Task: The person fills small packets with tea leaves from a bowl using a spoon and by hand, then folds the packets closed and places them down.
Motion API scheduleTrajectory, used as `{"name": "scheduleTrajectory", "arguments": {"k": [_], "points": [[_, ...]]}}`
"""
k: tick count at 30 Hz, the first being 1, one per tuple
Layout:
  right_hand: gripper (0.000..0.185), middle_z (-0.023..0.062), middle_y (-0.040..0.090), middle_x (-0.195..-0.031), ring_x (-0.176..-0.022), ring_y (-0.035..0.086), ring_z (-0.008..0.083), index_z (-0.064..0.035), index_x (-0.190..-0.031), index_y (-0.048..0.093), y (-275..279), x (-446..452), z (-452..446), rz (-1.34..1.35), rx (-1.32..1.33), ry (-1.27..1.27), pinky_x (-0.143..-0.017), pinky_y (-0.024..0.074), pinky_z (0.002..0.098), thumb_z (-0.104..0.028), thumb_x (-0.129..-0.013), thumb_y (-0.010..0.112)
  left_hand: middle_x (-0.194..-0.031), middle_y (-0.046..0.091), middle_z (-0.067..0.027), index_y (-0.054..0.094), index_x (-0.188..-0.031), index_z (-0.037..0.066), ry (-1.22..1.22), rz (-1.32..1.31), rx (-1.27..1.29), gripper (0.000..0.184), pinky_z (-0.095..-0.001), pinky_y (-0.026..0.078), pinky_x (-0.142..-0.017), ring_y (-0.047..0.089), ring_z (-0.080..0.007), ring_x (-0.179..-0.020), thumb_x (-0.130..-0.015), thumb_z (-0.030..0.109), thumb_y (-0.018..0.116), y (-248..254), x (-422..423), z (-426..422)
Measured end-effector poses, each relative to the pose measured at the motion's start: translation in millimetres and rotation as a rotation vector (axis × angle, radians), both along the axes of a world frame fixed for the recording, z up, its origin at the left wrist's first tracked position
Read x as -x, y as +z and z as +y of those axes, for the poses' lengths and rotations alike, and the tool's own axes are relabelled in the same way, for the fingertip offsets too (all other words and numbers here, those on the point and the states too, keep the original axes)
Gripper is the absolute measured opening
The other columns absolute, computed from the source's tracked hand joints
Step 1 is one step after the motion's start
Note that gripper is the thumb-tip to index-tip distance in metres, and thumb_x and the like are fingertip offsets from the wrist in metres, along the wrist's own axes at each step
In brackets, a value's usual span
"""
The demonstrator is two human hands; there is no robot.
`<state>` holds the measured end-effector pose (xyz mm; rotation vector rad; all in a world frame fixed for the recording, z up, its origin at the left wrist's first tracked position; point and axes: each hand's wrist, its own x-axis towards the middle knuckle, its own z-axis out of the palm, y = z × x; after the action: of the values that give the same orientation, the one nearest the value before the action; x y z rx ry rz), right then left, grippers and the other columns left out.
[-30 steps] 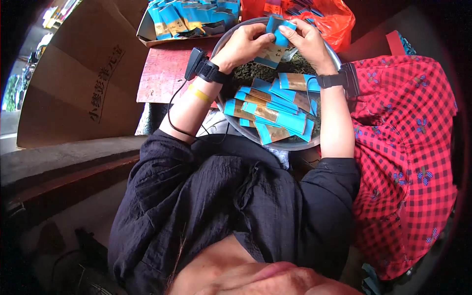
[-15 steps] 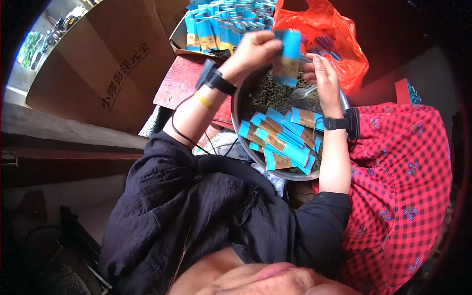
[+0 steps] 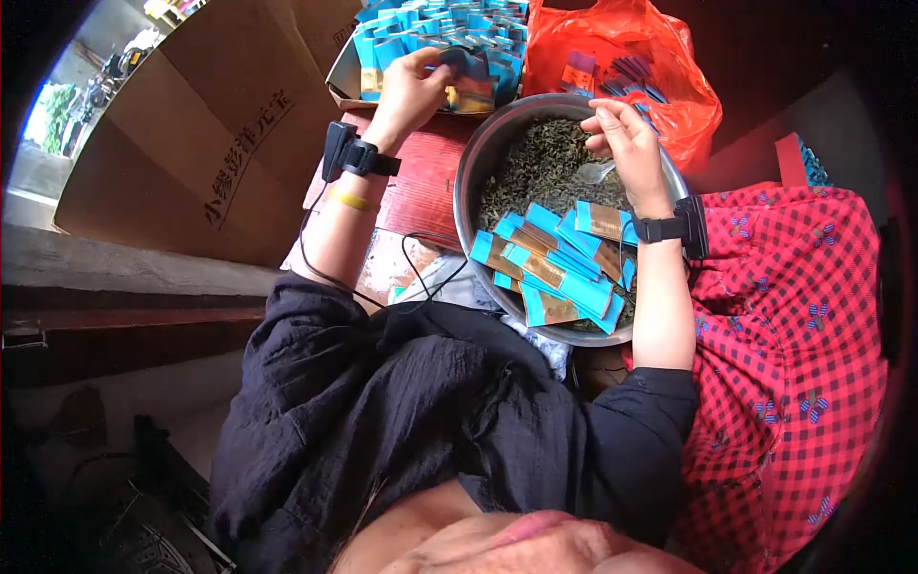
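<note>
Blue-and-gold packets (image 3: 583, 292) lay nearest, heaped crosswise in the near part of a metal basin (image 3: 469, 172), a few reaching close to its rim. They looked flat and light, fairly stiff for their thinness, with a sheen that would probably let them slide over one another. I judged that a pinch at the plain blue end, or by the two long edges, would suit them best; a hard squeeze might crease them. To the right of the heap, a red-and-black checked cloth (image 3: 794, 335) spread beyond the forearm.

Past the heap, dark dried leaves (image 3: 535, 172) covered the basin floor, with a clear plastic scoop (image 3: 593, 174) resting on them. The right hand (image 3: 631, 148) hung near the basin's right side, its fingers loosely curled and the thumb close by; I could not tell whether anything was between them.

Left of the basin stood a red table (image 3: 421, 182). Farther out, the left hand (image 3: 411, 96) pinched a single packet (image 3: 473, 91), somewhat blurred, at the near edge of a shallow carton (image 3: 344, 80). Closely packed blue packets (image 3: 449, 24) filled that carton. Beside it, a red plastic bag (image 3: 660, 48) held purple and orange packets (image 3: 579, 72).
</note>
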<state>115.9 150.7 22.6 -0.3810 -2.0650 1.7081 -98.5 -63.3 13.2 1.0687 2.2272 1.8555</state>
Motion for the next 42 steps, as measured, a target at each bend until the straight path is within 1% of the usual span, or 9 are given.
{"name": "scheduleTrajectory", "arguments": {"k": [4,7,10,17,21,24,28,34,42], "points": [[0.028,0.0034,0.066,-0.091,-0.070,0.059,0.0050,-0.0060,-0.114,0.060,-0.1,-0.7,-0.5,0.006,-0.010,0.014,-0.063,0.0470,0.0184,-0.027,-0.097,0.054,-0.074,0.068,-0.0089,0.067,-0.092,0.001,0.020,-0.013,0.003,0.016,-0.0275,0.051,-0.059,0.068,-0.0170,-0.069,-0.085,0.014,0.062,-13.4,0.7,14.5],[0.027,0.0031,0.066,-0.091,-0.070,0.059,0.0047,-0.0057,-0.114,0.060,0.4,0.6,-1.5,-0.005,-0.003,0.027,-0.063,0.0472,0.0183,-0.026,-0.097,0.055,-0.092,0.069,-0.0138,0.068,-0.099,0.004,0.163,0.407,0.462,0.021,-0.0340,0.054,-0.071,0.068,-0.0252,-0.081,-0.082,0.018,0.066,-2.0,-11.8,17.0],[0.026,0.0029,0.066,-0.092,-0.070,0.059,0.0044,-0.0055,-0.114,0.060,-2.7,1.0,-0.4,-0.013,-0.011,0.035,-0.064,0.0476,0.0185,-0.024,-0.096,0.056,-0.093,0.067,-0.0080,0.071,-0.088,0.011,0.226,0.756,0.444,0.017,-0.0374,0.052,-0.072,0.063,-0.0301,-0.086,-0.073,0.020,0.068,-13.0,-8.3,17.0],[0.024,0.0027,0.066,-0.091,-0.072,0.060,0.0046,-0.0044,-0.113,0.060,-9.7,3.7,7.3,-0.028,-0.013,0.033,-0.064,0.0484,0.0186,-0.020,-0.095,0.056,-0.111,0.063,-0.0018,0.074,-0.089,0.020,0.258,0.930,0.583,0.021,-0.0417,0.037,-0.090,0.051,-0.0223,-0.112,-0.070,0.027,0.068,-38.3,6.6,15.1],[0.021,0.0037,0.067,-0.088,-0.073,0.061,0.0079,-0.0030,-0.107,0.063,-31.0,7.5,30.9,-0.046,-0.399,-0.067,-0.066,0.0506,0.0234,-0.017,-0.093,0.058,-0.121,0.058,-0.0060,0.074,-0.092,0.021,0.267,0.878,0.741,0.022,-0.0490,0.030,-0.097,0.049,-0.0249,-0.118,-0.072,0.025,0.064,-48.5,16.2,12.8],[0.020,0.0081,0.068,-0.088,-0.079,0.065,0.0166,-0.0058,-0.104,0.063,-28.4,-8.0,36.2,-0.165,-0.686,-0.194,-0.070,0.0516,0.0324,-0.018,-0.088,0.059,-0.127,0.054,-0.0084,0.070,-0.096,0.015,0.231,0.840,0.376,0.026,-0.0507,0.029,-0.100,0.045,-0.0273,-0.123,-0.071,0.012,0.065,-23.6,-1.7,15.0],[0.020,0.0107,0.067,-0.097,-0.096,0.061,0.0321,-0.0099,-0.098,0.064,-33.8,-12.7,38.8,-0.489,-0.991,-0.136,-0.082,0.0483,0.0438,-0.014,-0.081,0.055,-0.098,0.067,-0.0142,0.068,-0.101,0.012,-0.225,0.564,0.172,0.027,-0.0425,0.049,-0.082,0.063,-0.0325,-0.093,-0.074,0.014,0.066,18.7,-70.3,39.1],[0.019,0.0112,0.067,-0.097,-0.097,0.061,0.0310,-0.0095,-0.088,0.071,-19.1,-14.7,25.9,-0.663,-1.339,-0.071,-0.083,0.0477,0.0452,-0.012,-0.073,0.061,-0.093,0.068,-0.0151,0.066,-0.103,0.009,-0.954,0.682,0.826,0.035,-0.0400,0.053,-0.078,0.066,-0.0322,-0.087,-0.083,0.038,0.062,19.6,-155.8,88.1],[0.022,0.0077,0.066,-0.103,-0.106,0.056,0.0269,-0.0096,-0.091,0.072,-11.9,-22.7,24.9,-0.777,-1.326,-0.043,-0.091,0.0412,0.0442,-0.015,-0.072,0.063,-0.088,0.066,-0.0171,0.064,-0.102,0.007,-0.833,0.538,0.654,0.036,-0.0419,0.051,-0.075,0.064,-0.0343,-0.086,-0.077,0.032,0.067,-28.9,-145.2,106.7]]}}
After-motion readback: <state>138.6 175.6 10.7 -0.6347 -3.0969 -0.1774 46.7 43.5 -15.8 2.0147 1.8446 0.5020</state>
